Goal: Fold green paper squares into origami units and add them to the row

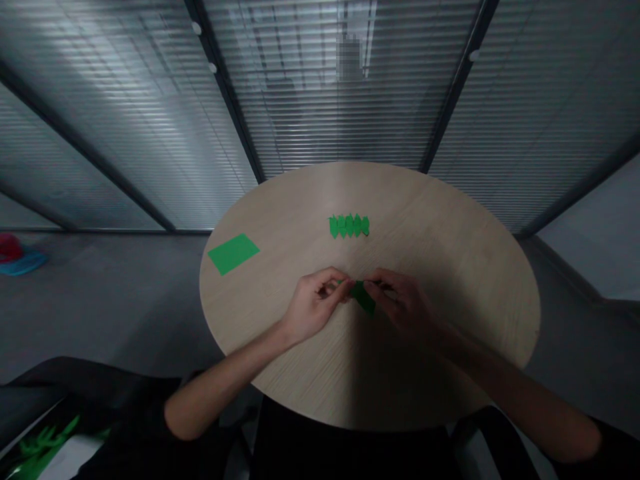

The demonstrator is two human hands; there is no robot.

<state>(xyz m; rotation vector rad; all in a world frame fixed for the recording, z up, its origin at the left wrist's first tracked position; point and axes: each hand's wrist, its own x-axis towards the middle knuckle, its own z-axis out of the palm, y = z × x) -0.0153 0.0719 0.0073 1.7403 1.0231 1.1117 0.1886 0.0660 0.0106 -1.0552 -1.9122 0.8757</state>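
Observation:
My left hand (315, 305) and my right hand (403, 305) hover over the middle of a round wooden table (440, 267). Between their fingertips they pinch a small piece of green paper (363, 297), which hangs down at an angle. The fingers hide part of it. Farther off, a row of folded green paper diamonds (349, 226) lies in a short strip, out of reach of my fingers. A flat rectangular green sheet (233, 254) lies near the table's left edge.
Glass partitions with slatted blinds (330, 100) stand beyond the table. A red and blue object (17, 257) lies on the grey floor (115, 300) at left. Green pieces and white paper (65, 457) sit on a dark surface at lower left.

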